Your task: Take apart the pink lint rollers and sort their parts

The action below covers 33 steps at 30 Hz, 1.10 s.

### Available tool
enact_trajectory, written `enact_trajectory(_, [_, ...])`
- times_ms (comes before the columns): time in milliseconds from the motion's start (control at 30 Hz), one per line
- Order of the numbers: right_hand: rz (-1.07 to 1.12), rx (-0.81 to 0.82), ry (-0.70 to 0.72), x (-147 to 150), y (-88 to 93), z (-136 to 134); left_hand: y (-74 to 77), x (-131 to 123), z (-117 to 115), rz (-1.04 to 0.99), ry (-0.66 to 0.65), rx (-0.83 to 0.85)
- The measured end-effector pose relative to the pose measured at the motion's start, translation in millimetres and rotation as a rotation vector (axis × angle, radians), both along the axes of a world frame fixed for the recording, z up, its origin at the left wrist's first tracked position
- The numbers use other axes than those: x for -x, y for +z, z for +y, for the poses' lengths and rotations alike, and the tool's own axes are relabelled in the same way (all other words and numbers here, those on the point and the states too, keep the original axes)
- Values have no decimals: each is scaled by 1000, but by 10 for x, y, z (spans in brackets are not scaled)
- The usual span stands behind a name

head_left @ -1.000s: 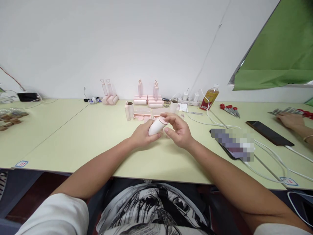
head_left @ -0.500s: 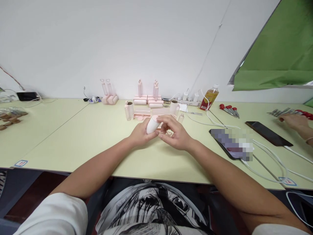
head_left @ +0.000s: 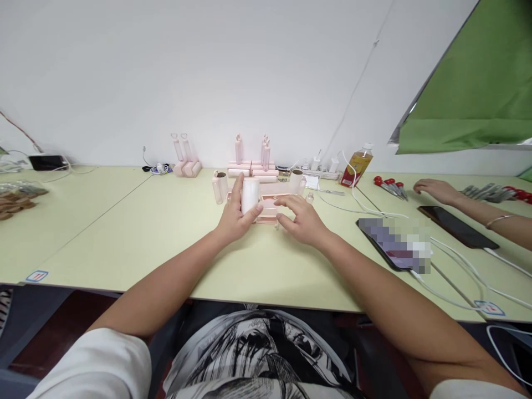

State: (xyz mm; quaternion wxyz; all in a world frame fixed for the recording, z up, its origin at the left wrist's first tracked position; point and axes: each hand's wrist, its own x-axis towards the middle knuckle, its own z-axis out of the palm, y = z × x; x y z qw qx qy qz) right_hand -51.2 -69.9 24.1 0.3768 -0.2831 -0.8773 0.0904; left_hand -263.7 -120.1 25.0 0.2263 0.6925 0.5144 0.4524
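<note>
My left hand (head_left: 236,218) is wrapped round a white lint roll (head_left: 250,195) with a pink end, its thumb across the lower front. The roll stands nearly upright above the table. My right hand (head_left: 300,220) is open, with thumb and forefinger apart at the right side of a pink open case (head_left: 268,218). Whether the fingertips touch the case I cannot tell. Behind my hands stand a bare cardboard tube (head_left: 296,178) and a pink handle piece (head_left: 217,188). My left hand and the roll partly hide the pink parts at the back.
Assembled pink lint rollers (head_left: 264,173) line the wall, with more pink ones (head_left: 188,167) to the left. A drink bottle (head_left: 357,165), a phone (head_left: 393,244) and white cables lie to the right. Another person's hand (head_left: 436,190) rests near several red-handled tools (head_left: 390,187).
My left hand has moved the roll slightly left and turned it more upright. My right hand has come off the roll's top to the pink case. The other person's hand has moved left.
</note>
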Motion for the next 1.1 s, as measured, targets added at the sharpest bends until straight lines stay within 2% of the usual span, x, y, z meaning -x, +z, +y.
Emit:
enact_trajectory(200, [-488, 79, -93, 7, -60, -5, 30, 102, 71, -116, 59, -33])
enact_trajectory(400, [-647, 137, -138, 83, -74, -67, 17, 247, 175, -158, 125, -49])
enact_trajectory(600, [-512, 122, -104, 140, -97, -84, 27, 327, 268, -224, 120, 47])
enact_trajectory(800, [-272, 107, -46, 149, -53, -112, 103, 247, 215, -308, -67, 290])
enact_trajectory(967, [-77, 126, -44, 135, -26, -113, 93, 199, 153, -265, -213, 382])
enact_trajectory(1100, [-33, 160, -28, 135, -44, -107, 75, 153, 112, -243, -294, 428])
